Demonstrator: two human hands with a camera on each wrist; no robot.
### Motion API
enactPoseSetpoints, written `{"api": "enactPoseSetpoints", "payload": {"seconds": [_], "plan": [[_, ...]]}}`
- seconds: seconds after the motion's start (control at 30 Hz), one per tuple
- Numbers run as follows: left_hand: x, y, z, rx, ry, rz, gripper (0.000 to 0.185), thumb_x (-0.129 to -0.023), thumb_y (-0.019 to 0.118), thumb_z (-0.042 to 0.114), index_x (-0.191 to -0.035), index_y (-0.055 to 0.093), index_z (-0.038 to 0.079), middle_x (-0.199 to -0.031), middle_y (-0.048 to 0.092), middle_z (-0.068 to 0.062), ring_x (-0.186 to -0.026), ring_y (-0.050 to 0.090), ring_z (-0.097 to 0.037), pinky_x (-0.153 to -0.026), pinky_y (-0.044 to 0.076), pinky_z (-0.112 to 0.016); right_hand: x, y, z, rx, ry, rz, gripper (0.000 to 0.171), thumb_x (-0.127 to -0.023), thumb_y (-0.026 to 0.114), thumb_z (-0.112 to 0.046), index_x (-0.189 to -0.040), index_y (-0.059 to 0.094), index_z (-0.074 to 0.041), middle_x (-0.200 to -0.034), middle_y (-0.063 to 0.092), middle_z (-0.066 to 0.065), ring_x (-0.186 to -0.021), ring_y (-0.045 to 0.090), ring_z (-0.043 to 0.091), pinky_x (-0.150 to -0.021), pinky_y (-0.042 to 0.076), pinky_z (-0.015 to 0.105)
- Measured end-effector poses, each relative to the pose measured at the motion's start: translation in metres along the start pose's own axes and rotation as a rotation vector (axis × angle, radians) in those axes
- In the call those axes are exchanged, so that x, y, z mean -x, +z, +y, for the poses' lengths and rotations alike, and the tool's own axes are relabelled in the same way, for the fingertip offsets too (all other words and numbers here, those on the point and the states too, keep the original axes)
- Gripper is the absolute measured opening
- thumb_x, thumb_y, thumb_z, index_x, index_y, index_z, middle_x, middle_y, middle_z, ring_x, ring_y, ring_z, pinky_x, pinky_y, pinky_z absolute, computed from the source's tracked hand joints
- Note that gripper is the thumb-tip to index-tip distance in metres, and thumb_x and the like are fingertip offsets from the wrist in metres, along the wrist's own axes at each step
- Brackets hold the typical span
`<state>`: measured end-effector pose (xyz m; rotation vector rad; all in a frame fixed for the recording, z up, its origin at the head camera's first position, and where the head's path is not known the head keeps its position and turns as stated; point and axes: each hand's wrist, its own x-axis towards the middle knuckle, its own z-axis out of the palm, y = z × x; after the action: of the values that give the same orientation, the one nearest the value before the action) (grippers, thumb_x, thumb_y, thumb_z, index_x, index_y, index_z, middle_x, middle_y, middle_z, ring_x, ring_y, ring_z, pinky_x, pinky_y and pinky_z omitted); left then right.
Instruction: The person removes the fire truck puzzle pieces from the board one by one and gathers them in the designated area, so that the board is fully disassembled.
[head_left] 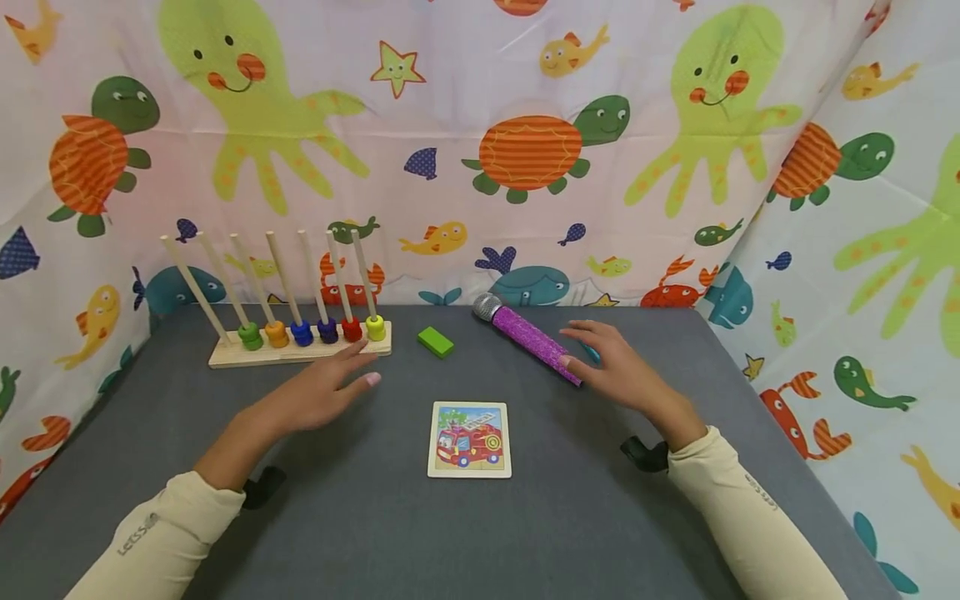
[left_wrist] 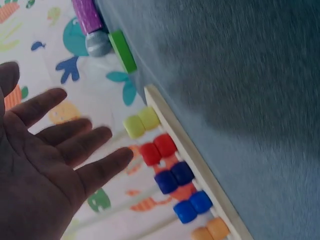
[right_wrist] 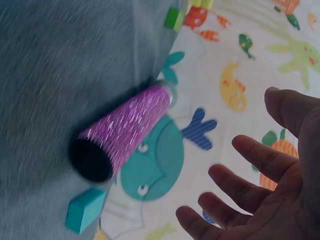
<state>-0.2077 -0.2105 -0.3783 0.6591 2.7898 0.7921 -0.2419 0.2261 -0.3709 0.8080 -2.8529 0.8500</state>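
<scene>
My left hand (head_left: 322, 393) hovers with spread fingers in front of the right end of a wooden peg stand (head_left: 300, 352), holding nothing. Coloured beads sit low on most of its upright pegs, among them yellow beads (left_wrist: 141, 122) and red beads (left_wrist: 158, 149). Over the right side, my right hand (head_left: 618, 371) is held loosely spread near a purple glittery microphone (head_left: 528, 337) with a silver head; no grip shows. A teal block (right_wrist: 85, 211) lies beyond that hand, partly hidden by it in the head view. Between the hands lies a square fire-truck picture puzzle (head_left: 469, 440) in a pale frame.
A bright green block (head_left: 436, 342) lies between the peg stand and the microphone. Everything stands on a dark grey table (head_left: 360, 533). A curtain (head_left: 442, 92) printed with sea animals rises behind the table and along its sides.
</scene>
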Motion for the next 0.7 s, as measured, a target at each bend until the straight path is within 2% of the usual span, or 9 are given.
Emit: {"api": "enactPoseSetpoints", "payload": {"seconds": [0.23,0.4,0.47,0.57,0.7], "plan": [[0.001,0.023,0.018,-0.014,0.114,-0.020,0.060,-0.101,0.049,0.044,-0.144,0.046,0.003,-0.151,0.036,-0.019,-0.137,0.035,-0.037,-0.106,0.031,-0.057,-0.005,0.019,-0.016,-0.102,-0.082,-0.018,0.044,-0.092,0.069,-0.024,-0.130,0.061,-0.003,-0.133,0.058,0.014,-0.124,0.050,0.032,-0.098,0.043,0.052],[0.001,0.037,0.034,-0.054,0.236,-0.015,0.035,-0.098,0.060,0.025,-0.123,0.066,0.000,-0.128,0.062,-0.014,-0.124,0.053,-0.029,-0.100,0.041,-0.050,-0.010,0.035,-0.027,-0.133,-0.094,-0.058,0.039,-0.092,0.070,-0.022,-0.126,0.064,-0.005,-0.128,0.061,0.011,-0.118,0.055,0.028,-0.092,0.049,0.047],[0.001,0.042,0.039,-0.061,0.270,-0.012,0.028,-0.096,0.063,0.018,-0.117,0.070,0.001,-0.123,0.064,-0.013,-0.122,0.056,-0.028,-0.098,0.043,-0.049,-0.012,0.040,-0.031,-0.136,-0.098,-0.078,0.039,-0.092,0.070,-0.023,-0.126,0.065,-0.004,-0.127,0.060,0.011,-0.117,0.055,0.028,-0.091,0.049,0.047],[0.001,0.050,0.046,-0.055,0.280,-0.038,0.027,-0.095,0.065,0.015,-0.118,0.070,0.002,-0.125,0.064,-0.013,-0.122,0.056,-0.027,-0.097,0.044,-0.049,-0.015,0.049,-0.035,-0.150,-0.101,-0.109,0.038,-0.092,0.069,-0.023,-0.124,0.065,-0.003,-0.125,0.061,0.011,-0.116,0.055,0.028,-0.090,0.050,0.047],[0.004,0.061,0.054,0.020,0.314,-0.077,0.026,-0.094,0.065,0.010,-0.118,0.070,0.002,-0.122,0.066,-0.010,-0.117,0.059,-0.023,-0.095,0.047,-0.046,-0.013,0.061,-0.038,-0.175,-0.113,-0.146,0.036,-0.093,0.068,-0.020,-0.123,0.065,0.000,-0.122,0.063,0.010,-0.114,0.058,0.028,-0.090,0.050,0.046]]}}
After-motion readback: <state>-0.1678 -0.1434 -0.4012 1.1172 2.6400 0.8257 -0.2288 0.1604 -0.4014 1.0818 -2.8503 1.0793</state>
